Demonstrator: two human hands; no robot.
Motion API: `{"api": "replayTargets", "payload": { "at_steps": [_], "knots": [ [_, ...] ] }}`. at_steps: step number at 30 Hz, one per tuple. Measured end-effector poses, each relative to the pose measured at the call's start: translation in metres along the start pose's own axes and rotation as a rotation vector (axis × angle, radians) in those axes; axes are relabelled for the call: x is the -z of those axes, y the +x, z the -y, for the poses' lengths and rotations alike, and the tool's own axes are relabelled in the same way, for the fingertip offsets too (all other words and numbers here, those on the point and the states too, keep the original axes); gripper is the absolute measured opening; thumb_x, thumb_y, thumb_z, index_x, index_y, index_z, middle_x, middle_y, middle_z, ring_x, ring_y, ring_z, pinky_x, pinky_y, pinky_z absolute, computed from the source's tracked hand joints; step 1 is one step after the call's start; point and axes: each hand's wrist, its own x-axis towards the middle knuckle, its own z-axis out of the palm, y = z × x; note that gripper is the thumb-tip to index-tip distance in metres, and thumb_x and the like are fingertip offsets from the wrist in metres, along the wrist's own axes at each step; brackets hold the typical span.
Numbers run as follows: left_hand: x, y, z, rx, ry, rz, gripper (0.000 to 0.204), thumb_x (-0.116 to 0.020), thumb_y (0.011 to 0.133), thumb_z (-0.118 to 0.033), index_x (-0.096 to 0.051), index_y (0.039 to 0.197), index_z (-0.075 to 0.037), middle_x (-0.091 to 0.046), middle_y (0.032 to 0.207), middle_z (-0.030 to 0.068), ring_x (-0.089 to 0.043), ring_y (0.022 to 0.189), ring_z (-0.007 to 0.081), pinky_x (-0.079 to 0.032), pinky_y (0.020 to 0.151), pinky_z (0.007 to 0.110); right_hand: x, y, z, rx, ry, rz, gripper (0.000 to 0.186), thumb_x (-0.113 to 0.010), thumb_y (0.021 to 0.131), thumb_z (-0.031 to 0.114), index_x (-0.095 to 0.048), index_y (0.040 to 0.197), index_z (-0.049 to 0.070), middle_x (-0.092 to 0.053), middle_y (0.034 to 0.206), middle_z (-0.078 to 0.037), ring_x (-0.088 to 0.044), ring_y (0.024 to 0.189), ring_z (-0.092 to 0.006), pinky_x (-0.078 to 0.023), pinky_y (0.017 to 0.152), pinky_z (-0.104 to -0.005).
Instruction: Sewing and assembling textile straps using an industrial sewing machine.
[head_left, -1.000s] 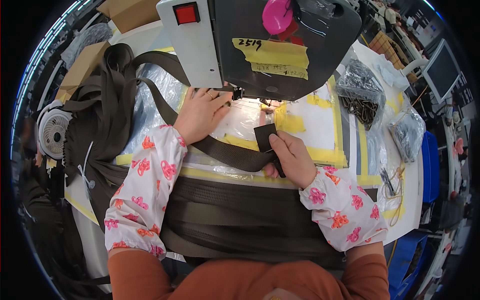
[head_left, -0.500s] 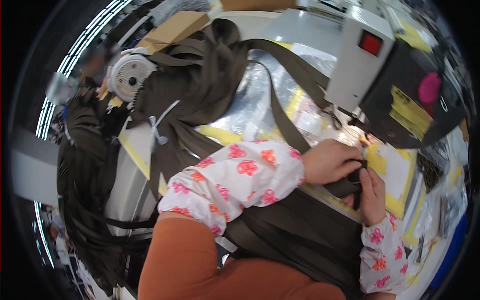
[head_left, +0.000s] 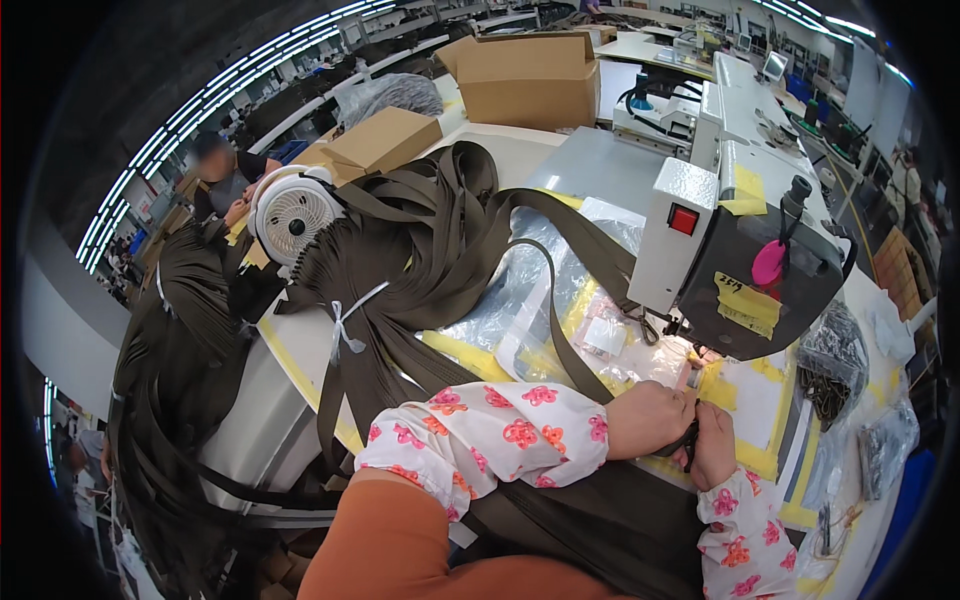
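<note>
The olive-brown webbing strap (head_left: 575,345) I work on is flat, woven and matte; it runs from the big heap of the same straps (head_left: 400,270) on the table (head_left: 300,345), loops across the clear plastic sheet (head_left: 545,285), and ends between my hands just below the sewing machine (head_left: 745,260). More of it lies wide and dark under my forearms. Behind the heap stand two plain brown cardboard boxes, the larger (head_left: 530,80) far back, the smaller (head_left: 385,140) lying tilted beside a white round fan (head_left: 292,218). The machine's grey head carries a red square switch (head_left: 683,220), a yellow tape label (head_left: 748,305) on its dark front, another yellow patch (head_left: 745,195) on top, and a pink round knob (head_left: 768,265). Yellow tape strips (head_left: 765,460) frame the work area. My left hand (head_left: 650,420) is curled closed, pinching the strap's end; my right hand (head_left: 712,445) is pressed against it, fingers folded around the same end.
</note>
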Motion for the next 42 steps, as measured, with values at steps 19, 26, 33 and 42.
{"api": "replayTargets", "payload": {
  "at_steps": [19, 26, 33, 42],
  "knots": [
    [-0.001, 0.001, 0.027, 0.412, -1.301, 0.23, 0.025, -0.054, 0.089, -0.022, -0.055, 0.075, -0.001, -0.058, 0.064, 0.0009, -0.051, 0.061, 0.0051, -0.041, 0.055, 0.022, 0.005, -0.009, -0.004, 0.349, -0.455, 0.002, 0.028, -0.039, 0.093, 0.016, -0.049, 0.075, -0.002, -0.055, 0.06, -0.007, -0.052, 0.041, -0.0113, -0.04, 0.037, -0.0229],
    [-0.001, 0.001, 0.032, 0.304, -1.107, 0.136, 0.023, -0.051, 0.09, -0.02, -0.054, 0.077, -0.001, -0.058, 0.065, 0.0008, -0.052, 0.06, 0.0061, -0.042, 0.056, 0.022, 0.0, -0.014, 0.002, 0.357, -0.449, 0.007, 0.027, -0.038, 0.094, 0.019, -0.048, 0.077, 0.001, -0.052, 0.061, -0.004, -0.049, 0.045, -0.0076, -0.039, 0.04, -0.0215],
    [0.0, -0.003, 0.032, 0.356, -1.308, 0.243, 0.021, -0.048, 0.091, -0.02, -0.052, 0.081, -0.002, -0.057, 0.067, 0.0022, -0.054, 0.062, 0.0066, -0.043, 0.058, 0.023, -0.002, -0.01, -0.001, 0.363, -0.585, -0.056, 0.021, -0.041, 0.092, 0.014, -0.05, 0.081, -0.002, -0.055, 0.058, -0.009, -0.055, 0.045, -0.0135, -0.043, 0.04, -0.0258],
    [-0.002, 0.003, 0.043, 0.439, -1.445, 0.399, 0.023, -0.043, 0.093, -0.023, -0.053, 0.087, -0.002, -0.055, 0.067, 0.001, -0.052, 0.064, 0.0068, -0.043, 0.06, 0.022, 0.006, -0.01, -0.001, 0.496, -0.631, -0.055, 0.016, -0.046, 0.09, 0.015, -0.051, 0.086, 0.0, -0.053, 0.059, -0.017, -0.055, 0.05, -0.0264, -0.041, 0.048, -0.0329]
  ]
}}
